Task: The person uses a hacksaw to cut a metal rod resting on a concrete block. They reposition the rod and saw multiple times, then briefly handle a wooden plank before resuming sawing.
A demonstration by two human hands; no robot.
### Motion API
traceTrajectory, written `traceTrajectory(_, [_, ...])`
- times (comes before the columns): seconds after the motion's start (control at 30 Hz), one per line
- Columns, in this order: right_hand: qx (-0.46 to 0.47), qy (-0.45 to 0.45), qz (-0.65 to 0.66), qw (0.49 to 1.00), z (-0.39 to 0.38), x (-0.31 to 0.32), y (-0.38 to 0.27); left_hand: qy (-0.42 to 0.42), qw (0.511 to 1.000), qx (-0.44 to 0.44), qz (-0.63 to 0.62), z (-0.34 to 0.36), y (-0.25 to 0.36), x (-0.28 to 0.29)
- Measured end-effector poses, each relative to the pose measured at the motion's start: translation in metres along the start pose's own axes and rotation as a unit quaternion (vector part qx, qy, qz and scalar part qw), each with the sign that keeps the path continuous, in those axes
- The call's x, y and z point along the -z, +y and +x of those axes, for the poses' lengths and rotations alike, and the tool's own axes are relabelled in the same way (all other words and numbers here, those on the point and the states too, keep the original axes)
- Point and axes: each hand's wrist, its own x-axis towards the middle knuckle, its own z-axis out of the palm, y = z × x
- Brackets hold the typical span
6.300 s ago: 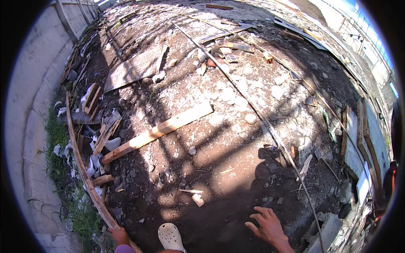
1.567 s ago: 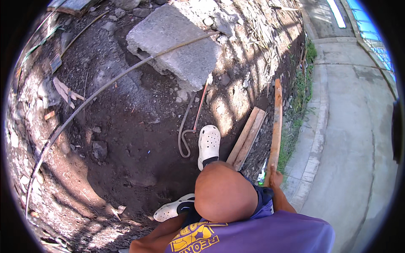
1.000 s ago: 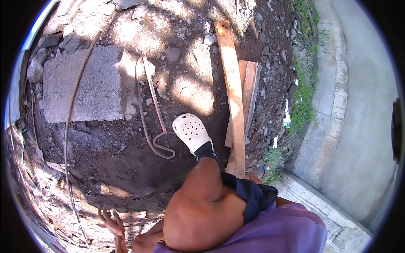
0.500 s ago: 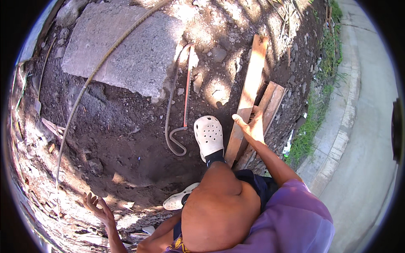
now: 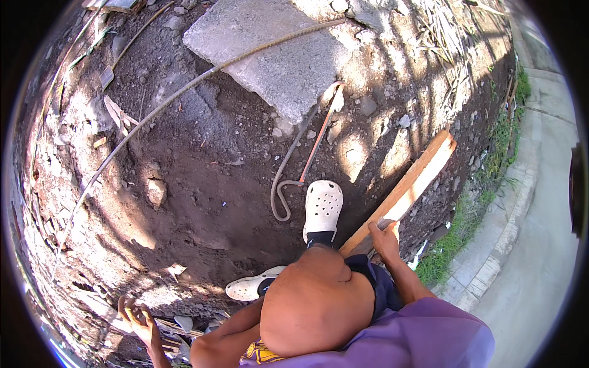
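My right hand (image 5: 386,240) is closed on a wooden plank (image 5: 408,184), thumb across its upper face near the lower end. The plank slants up and right over the soil, beside my shod right foot. My left hand (image 5: 140,324) hangs at the lower left, fingers loosely curled and apart, with nothing in it, above debris on the ground. A hacksaw (image 5: 286,165) lies ahead of my foot; its frame is a bent metal rod and its thin blade is orange.
A broken concrete slab (image 5: 264,58) lies ahead, with a long curved steel bar (image 5: 178,93) across it. A white clog (image 5: 323,208) is on my forward foot. Stones and dry sticks (image 5: 446,46) litter the soil. Grass (image 5: 457,245) borders a concrete kerb (image 5: 500,236) on the right.
My right hand has gone from open to gripping the plank, whose far end has swung right. My left hand has moved slightly down. The view has shifted, with the ground scene farther right.
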Motion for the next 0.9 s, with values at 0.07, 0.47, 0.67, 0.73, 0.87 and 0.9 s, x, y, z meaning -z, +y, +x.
traceTrajectory(0.07, [-0.017,-0.004,-0.026,1.0,0.007,0.019,-0.012,-0.027,0.999,0.034,-0.013,-0.011,-0.005,-0.001])
traceTrajectory(0.47, [0.115,0.011,-0.153,0.981,0.005,0.017,-0.079,-0.107,0.987,-0.071,0.102,-0.156,-0.084,-0.087])
traceTrajectory(0.67, [0.145,0.015,-0.22,0.965,-0.004,-0.037,-0.037,-0.125,0.991,0.036,0.024,-0.246,-0.027,-0.148])
traceTrajectory(0.73, [0.133,0.007,-0.231,0.964,0.0,-0.049,-0.017,-0.117,0.992,0.053,0.005,-0.254,-0.004,-0.159])
traceTrajectory(0.87, [0.111,-0.024,-0.21,0.971,0.018,-0.056,0.014,-0.102,0.992,0.071,-0.027,-0.261,0.034,-0.182])
traceTrajectory(0.9, [0.117,-0.003,-0.191,0.975,0.022,-0.054,0.017,-0.099,0.992,0.074,-0.037,-0.261,0.044,-0.189])
